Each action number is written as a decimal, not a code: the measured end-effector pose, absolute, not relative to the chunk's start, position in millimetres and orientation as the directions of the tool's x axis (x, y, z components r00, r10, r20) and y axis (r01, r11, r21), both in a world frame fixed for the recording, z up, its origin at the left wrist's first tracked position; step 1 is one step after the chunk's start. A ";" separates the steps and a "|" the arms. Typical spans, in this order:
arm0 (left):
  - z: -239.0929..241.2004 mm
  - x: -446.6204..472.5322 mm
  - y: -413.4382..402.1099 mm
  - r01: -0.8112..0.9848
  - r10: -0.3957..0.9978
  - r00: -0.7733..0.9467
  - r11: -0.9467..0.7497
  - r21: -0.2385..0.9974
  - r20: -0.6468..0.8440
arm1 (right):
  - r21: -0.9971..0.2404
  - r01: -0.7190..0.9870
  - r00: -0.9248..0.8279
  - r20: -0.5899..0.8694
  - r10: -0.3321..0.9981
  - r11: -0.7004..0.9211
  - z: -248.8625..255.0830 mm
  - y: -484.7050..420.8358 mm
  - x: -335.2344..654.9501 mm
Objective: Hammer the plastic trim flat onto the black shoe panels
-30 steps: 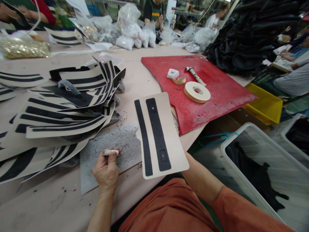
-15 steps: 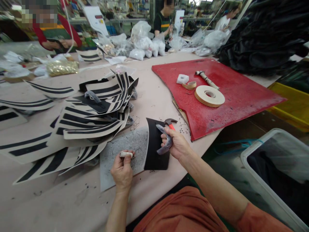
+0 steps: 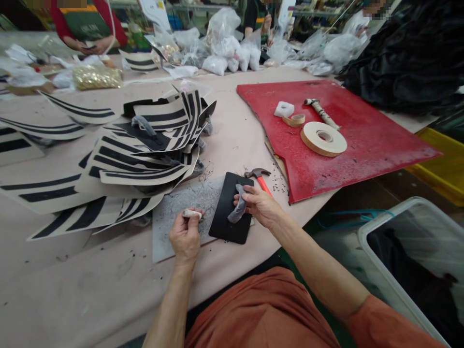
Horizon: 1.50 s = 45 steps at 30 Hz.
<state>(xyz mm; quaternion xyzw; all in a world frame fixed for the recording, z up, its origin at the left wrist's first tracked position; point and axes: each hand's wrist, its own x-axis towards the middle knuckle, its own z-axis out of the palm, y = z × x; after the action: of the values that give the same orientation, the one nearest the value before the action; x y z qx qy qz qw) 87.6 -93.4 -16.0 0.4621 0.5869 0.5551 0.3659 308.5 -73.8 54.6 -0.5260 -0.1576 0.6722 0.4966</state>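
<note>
My right hand (image 3: pixel 263 205) is closed around a curved handle (image 3: pixel 238 207) wrapped in cloudy plastic. That handle is fixed to a black panel (image 3: pixel 227 227) with rounded corners, which rests over the right part of a speckled grey board (image 3: pixel 168 227). In my left hand (image 3: pixel 185 237), thumb and fingers pinch a short white cylindrical piece (image 3: pixel 191 213) above the board; its exact kind is unclear. Just beyond my right hand lies a claw hammer (image 3: pixel 258 174) with an orange-red handle, partly hidden by the hand.
Curved panels with black and cream stripes (image 3: pixel 145 174) are heaped at left. A red mat (image 3: pixel 366 169) at right carries a tape roll (image 3: pixel 324 138) and a white-wrapped hammer (image 3: pixel 322 114). A plastic bin (image 3: pixel 362 237) stands beside the table. Bags (image 3: pixel 224 48) and co-workers are behind.
The black panel has tipped down flatter towards the board, its face now turned upward. My right hand has shifted slightly left with the handle. My left hand keeps its pinch.
</note>
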 end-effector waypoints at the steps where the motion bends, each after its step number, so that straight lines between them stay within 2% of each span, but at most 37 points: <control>1: -15.9 87.6 -93.3 0.139 0.949 -0.304 -0.044 0.989 0.085 | -0.743 -0.494 0.054 -0.544 0.837 -0.451 52.2 -73.3 309.1; 10: -15.1 88.9 -93.3 0.144 0.948 -0.307 -0.048 0.988 0.091 | -0.746 -0.506 0.130 -0.562 0.817 -0.433 33.3 -65.8 308.4; 27: -13.8 90.7 -93.7 0.125 0.946 -0.312 -0.048 0.991 0.085 | -0.786 -0.482 0.200 -0.530 0.824 -0.388 30.5 -56.0 295.6; 30: -15.0 90.8 -93.9 0.129 0.947 -0.309 -0.052 0.990 0.090 | -0.773 -0.510 0.200 -0.534 0.821 -0.378 40.4 -51.5 295.9; 34: -16.0 88.7 -93.3 0.133 0.949 -0.299 -0.067 0.989 0.104 | -0.791 -0.541 0.222 -0.462 0.859 -0.286 63.0 -42.9 293.2; 39: -10.3 84.2 -94.1 0.305 0.928 -0.318 -0.094 0.948 0.195 | -0.810 -0.537 0.185 -0.384 0.905 -0.234 103.5 -29.4 281.5; 42: -11.4 84.7 -94.7 0.293 0.935 -0.302 -0.095 0.951 0.186 | -0.821 -0.531 0.164 -0.340 0.926 -0.207 128.6 -16.2 261.6; 45: -21.4 85.5 -91.9 0.244 0.920 -0.351 -0.090 0.965 0.175 | -0.825 -0.535 0.048 -0.244 0.969 -0.181 152.7 -15.5 214.6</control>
<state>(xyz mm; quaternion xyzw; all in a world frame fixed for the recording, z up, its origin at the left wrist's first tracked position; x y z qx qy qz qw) 85.5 -91.9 -21.4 0.4829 0.6027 0.5585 0.3025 214.6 -15.5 152.7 -0.4242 -0.2556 0.6408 0.5866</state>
